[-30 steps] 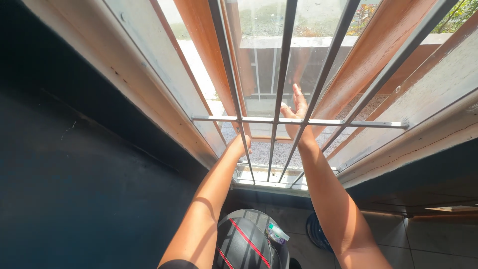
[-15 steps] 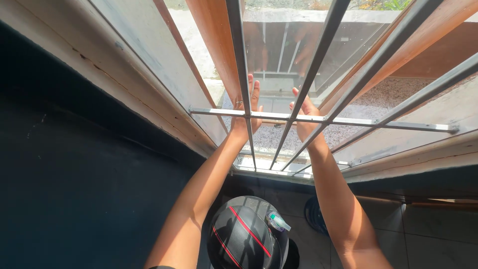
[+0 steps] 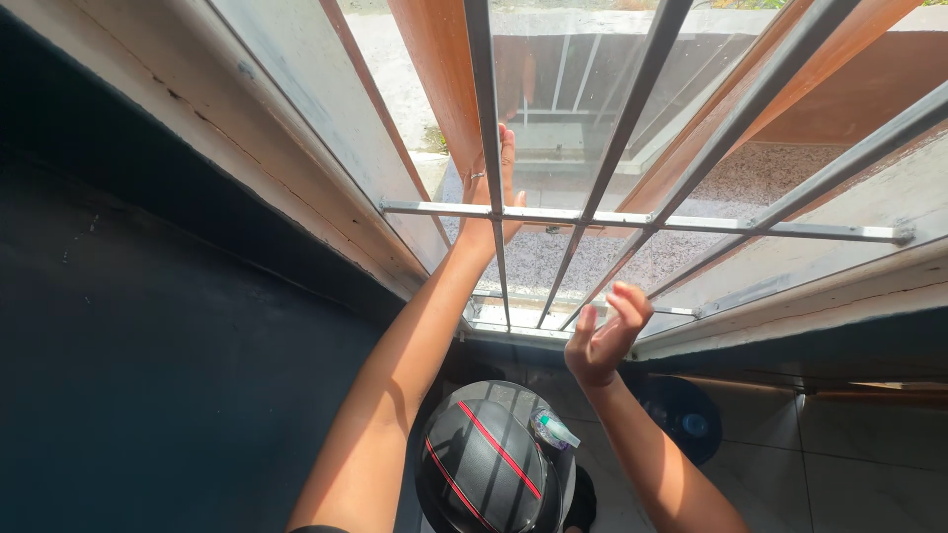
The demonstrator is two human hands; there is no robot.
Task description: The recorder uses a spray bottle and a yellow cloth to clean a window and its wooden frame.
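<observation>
left hand (image 3: 492,188) flat, open, through grille | right hand (image 3: 604,334) open, empty | vertical bars (image 3: 484,118): four

- Light: strong daylight through the window bars (image 3: 632,222); the ground outside is washed out near the top edge.
- Dark zones: the wall (image 3: 148,375) at left sits in deep shade, almost without detail.
- Shadows: striped bar shadows fall across the helmet (image 3: 489,464).
- Sharpness: left hand (image 3: 494,188) crisp; right hand (image 3: 604,336) slightly soft at the fingertips.
- Distortion: wide-angle lens, bars splay outward toward the corners.
</observation>
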